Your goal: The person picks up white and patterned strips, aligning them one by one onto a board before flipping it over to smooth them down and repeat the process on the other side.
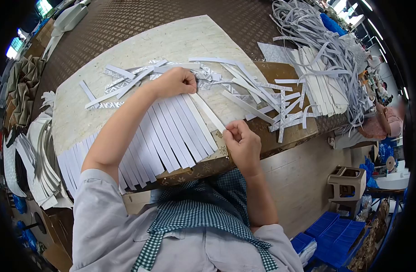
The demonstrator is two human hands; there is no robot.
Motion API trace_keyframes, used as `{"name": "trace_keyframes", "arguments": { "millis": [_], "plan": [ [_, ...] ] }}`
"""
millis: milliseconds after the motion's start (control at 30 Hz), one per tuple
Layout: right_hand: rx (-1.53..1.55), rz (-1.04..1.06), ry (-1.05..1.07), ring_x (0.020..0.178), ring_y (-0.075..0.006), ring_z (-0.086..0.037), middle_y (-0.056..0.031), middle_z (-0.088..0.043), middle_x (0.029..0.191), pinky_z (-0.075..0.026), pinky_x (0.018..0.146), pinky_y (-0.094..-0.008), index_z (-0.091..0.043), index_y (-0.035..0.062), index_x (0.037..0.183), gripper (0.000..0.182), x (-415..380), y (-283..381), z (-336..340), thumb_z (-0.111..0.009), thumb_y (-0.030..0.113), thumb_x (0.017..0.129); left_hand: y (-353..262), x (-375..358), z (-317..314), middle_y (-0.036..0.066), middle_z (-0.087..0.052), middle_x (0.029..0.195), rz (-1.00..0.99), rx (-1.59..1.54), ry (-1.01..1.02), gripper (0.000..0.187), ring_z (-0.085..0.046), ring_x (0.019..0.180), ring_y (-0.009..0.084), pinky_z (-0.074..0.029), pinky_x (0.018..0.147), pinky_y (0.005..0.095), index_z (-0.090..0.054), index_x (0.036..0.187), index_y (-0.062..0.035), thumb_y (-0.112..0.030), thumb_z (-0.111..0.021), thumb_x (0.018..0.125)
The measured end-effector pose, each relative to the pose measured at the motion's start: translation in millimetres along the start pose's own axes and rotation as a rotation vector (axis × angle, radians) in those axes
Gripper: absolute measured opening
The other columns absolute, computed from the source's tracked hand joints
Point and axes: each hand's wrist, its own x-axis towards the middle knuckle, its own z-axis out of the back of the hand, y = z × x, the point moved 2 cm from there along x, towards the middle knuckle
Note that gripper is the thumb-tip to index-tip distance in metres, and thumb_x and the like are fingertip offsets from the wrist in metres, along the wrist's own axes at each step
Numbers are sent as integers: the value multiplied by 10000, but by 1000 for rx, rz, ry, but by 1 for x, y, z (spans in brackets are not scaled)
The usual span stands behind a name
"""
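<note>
A white strip point(208, 111) is stretched slantwise between my two hands. Its upper end is pinched in the closed fingers of my left hand point(176, 82). Near the table edge, my right hand point(243, 144) pinches the lower end between thumb and finger. Just left of this strip, a row of white strips point(147, 131) lies side by side, with their lower ends reaching the table edge. Behind my left hand, a loose heap of white and patterned strips point(135, 77) is scattered on the pale board point(194, 38). More loose strips point(258, 97) lie to the right.
At the back right are a tangle of long grey-white bands point(316, 31) and a stack of strips point(319, 84). Bundled strips point(42, 158) hang at the left edge. A plastic stool point(346, 183) and blue trays point(332, 233) stand on the floor. Another person point(382, 122) sits at far right.
</note>
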Motion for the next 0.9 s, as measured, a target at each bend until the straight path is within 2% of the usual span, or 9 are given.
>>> {"name": "trace_keyframes", "arguments": {
  "millis": [33, 133, 233, 333, 633, 733, 900],
  "plan": [
    [0, -5, 7, 599, -185, -643, -45, -670, 704, -493, 591, -312, -648, 71, 944, 107, -1, 0, -3, -697, 131, 871, 1, 2, 1, 54, -661, 743, -28, 21, 1, 95, -585, 702, 155, -485, 675, 320, -707, 826, -18, -101, -741, 797],
    [19, -31, 22, 582, -189, -631, -39, -655, 682, -483, 575, -317, -648, 74, 952, 111, -5, 0, -10, -694, 132, 870, 1, 9, 6, 76, -637, 941, 83, 84, 152, 103, -594, 856, 175, -485, 765, 313, -705, 872, -16, -108, -732, 834],
    [50, -37, 19, 571, -192, -622, -36, -645, 674, -479, 569, -323, -649, 76, 963, 114, -8, -3, -16, -692, 127, 870, 1, 15, 7, 80, -627, 945, 106, 130, 218, 104, -594, 865, 186, -488, 770, 323, -703, 865, -11, -108, -725, 835],
    [45, -36, 31, 568, -200, -620, -37, -641, 671, -478, 569, -327, -650, 76, 976, 123, -9, 0, -17, -691, 126, 870, 1, 20, 8, 84, -693, 777, 30, 153, 218, 108, -626, 758, 173, -500, 706, 334, -722, 852, -20, -119, -708, 811],
    [49, -51, 70, 590, -219, -632, -45, -638, 660, -480, 577, -343, -656, 74, 964, 130, -10, -4, -18, -696, 141, 860, -20, 28, 9, 113, -714, 816, 52, 360, 316, 148, -663, 790, 243, -511, 731, 366, -732, 855, -31, -148, -715, 766],
    [-22, -32, 83, 590, -230, -632, -50, -641, 661, -481, 578, -346, -660, 77, 945, 116, -11, -1, -17, -694, 144, 856, -22, 32, 6, 114, -660, 908, 61, 451, 367, 154, -641, 833, 272, -498, 744, 378, -727, 865, -33, -158, -716, 776],
    [-134, 53, 72, 623, -244, -631, -51, -647, 707, -487, 581, -357, -657, 84, 906, 90, -10, 4, -16, -693, 132, 839, -36, 32, -1, 114, -657, 917, 115, 615, 356, 119, -647, 872, 300, -506, 751, 397, -702, 820, -40, -140, -716, 757]
  ]
}}
